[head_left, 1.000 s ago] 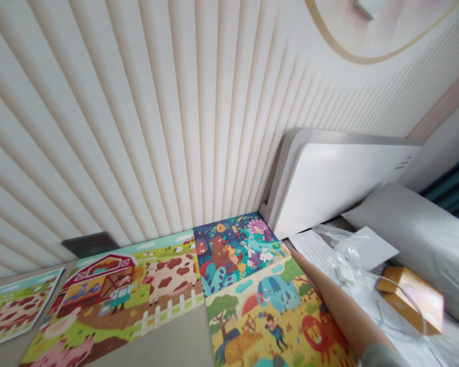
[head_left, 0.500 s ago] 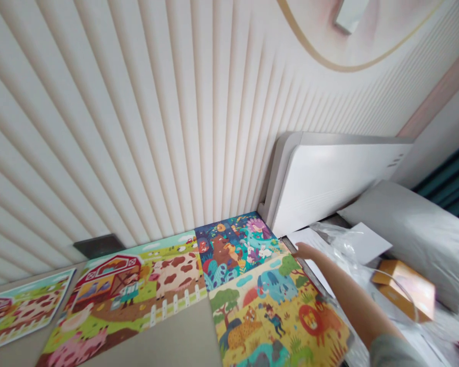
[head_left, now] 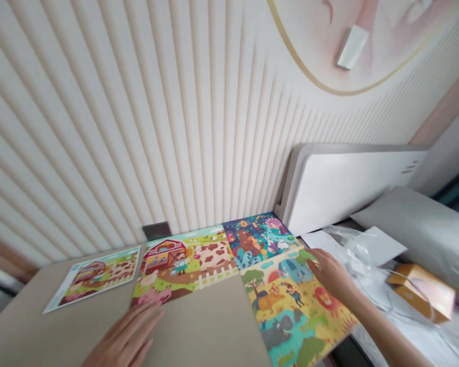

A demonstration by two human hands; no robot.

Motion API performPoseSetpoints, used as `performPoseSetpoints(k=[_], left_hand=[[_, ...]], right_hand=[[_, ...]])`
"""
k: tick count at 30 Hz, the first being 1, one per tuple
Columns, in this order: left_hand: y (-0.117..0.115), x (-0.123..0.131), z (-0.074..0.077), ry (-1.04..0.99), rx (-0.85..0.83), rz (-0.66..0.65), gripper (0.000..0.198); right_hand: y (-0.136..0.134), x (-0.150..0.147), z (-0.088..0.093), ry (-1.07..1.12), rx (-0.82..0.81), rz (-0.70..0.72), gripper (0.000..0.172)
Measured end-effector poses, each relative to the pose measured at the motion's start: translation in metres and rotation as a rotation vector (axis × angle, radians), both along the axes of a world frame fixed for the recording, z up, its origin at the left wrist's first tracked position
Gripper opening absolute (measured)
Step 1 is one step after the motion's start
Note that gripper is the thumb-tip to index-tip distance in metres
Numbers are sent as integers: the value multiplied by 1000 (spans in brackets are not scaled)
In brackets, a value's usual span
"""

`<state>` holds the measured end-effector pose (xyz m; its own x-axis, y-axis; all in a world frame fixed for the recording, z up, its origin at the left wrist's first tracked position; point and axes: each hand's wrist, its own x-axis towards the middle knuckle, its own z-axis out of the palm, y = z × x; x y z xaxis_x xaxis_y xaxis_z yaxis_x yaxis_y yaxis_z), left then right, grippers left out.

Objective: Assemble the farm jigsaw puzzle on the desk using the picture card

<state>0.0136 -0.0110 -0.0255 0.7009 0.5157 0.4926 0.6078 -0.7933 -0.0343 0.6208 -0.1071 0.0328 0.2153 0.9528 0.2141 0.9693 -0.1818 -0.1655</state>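
the right hand (head_left: pixel 331 275) lies on the right edge of the savanna puzzle panel (head_left: pixel 286 300); its fingers (head_left: pixel 315 265) are a little spread and rest flat on the picture, pinching nothing; this panel lies at the right side of the bench (head_left: pixel 199 326), and its lower corner comes near the bench's right edge; the left hand (head_left: pixel 124 336) is at the near edge of the bench, palm down, and its fingers (head_left: pixel 149 326) are loosely spread, with the tips just below the farm puzzle panel (head_left: pixel 183 267); i cannot tell if they touch it; they hold nothing; the farm panel lies along the far edge of the bench, and its right end meets the forest puzzle panel (head_left: pixel 256 239), which sits above the savanna panel; a small picture card (head_left: pixel 95 278) lies left of the farm panel, near the far left corner; to the right, on the bed, are a grey pillow (head_left: pixel 416 219), white paper (head_left: pixel 384 244), a clear plastic bag (head_left: pixel 357 250) and a blurred orange box (head_left: pixel 423 293).
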Motion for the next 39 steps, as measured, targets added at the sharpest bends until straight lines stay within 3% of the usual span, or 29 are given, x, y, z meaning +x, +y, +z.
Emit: performPoseSetpoints(k=[3, 6, 10, 14, 19, 25, 28, 34, 39], left_hand=[[20, -3, -3, 52, -60, 99, 58], [41, 1, -13, -24, -134, 123, 55], [51, 4, -23, -63, -223, 65, 46], [44, 1, -20, -62, -281, 55, 45], [38, 0, -11, -119, -303, 34, 41], [26, -5, 9, -111, -335, 1, 38], [31, -19, 14, -143, -319, 90, 38], [65, -66, -9, -202, -235, 464, 46], [79, -82, -24, -162, -296, 616, 47]], right_hand=[[-11, -98, -4, 17, 83, 240, 42], [7, -196, -8, 27, 21, 380, 45], [61, -297, -19, 28, -20, 385, 54], [107, -354, -35, 75, -34, 271, 58], [117, -375, -54, 60, -64, 233, 59], [97, -378, -60, -7, -66, 288, 60], [87, -385, -58, -37, -18, 305, 59], [91, -379, -48, 4, 45, 340, 58], [109, -363, -56, -14, 15, 270, 71]])
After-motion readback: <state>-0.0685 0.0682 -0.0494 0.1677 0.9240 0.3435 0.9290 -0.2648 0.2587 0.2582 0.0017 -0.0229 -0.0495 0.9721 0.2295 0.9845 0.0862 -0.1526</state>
